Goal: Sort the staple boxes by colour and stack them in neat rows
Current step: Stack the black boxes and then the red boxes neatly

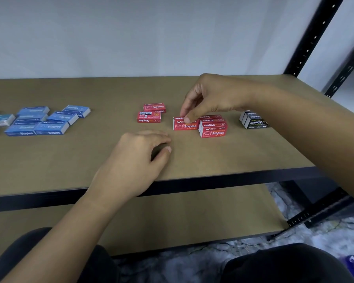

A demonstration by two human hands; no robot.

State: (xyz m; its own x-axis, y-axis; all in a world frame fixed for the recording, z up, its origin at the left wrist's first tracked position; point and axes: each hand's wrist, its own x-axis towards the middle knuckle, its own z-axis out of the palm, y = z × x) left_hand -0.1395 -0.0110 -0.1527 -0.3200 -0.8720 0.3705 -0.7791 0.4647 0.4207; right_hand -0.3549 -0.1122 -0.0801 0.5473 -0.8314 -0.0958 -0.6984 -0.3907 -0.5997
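Head view. The right hand (208, 97) reaches in from the right, fingers (187, 117) curled down, thumb and forefinger pinching the upper far edge of one red box (185, 124). This box sits on the table (90, 160), label towards the camera, long axis running left to right. It lies just left of the red stack (213, 128), whose boxes share that axis; whether the two touch cannot be told. The left hand (139, 158) rests on the table nearer the camera, fingers loosely curled and holding nothing.

Two loose red boxes (151, 112) lie to the left of the pinched box and slightly farther back; the left hand appears the nearer to them. Blue boxes (43, 121) form a loose cluster at far left, and black boxes (253, 120) stand at right, partly behind the right forearm.

Judged step: closing the pinched box rightwards onto the stack, its long axis kept parallel.
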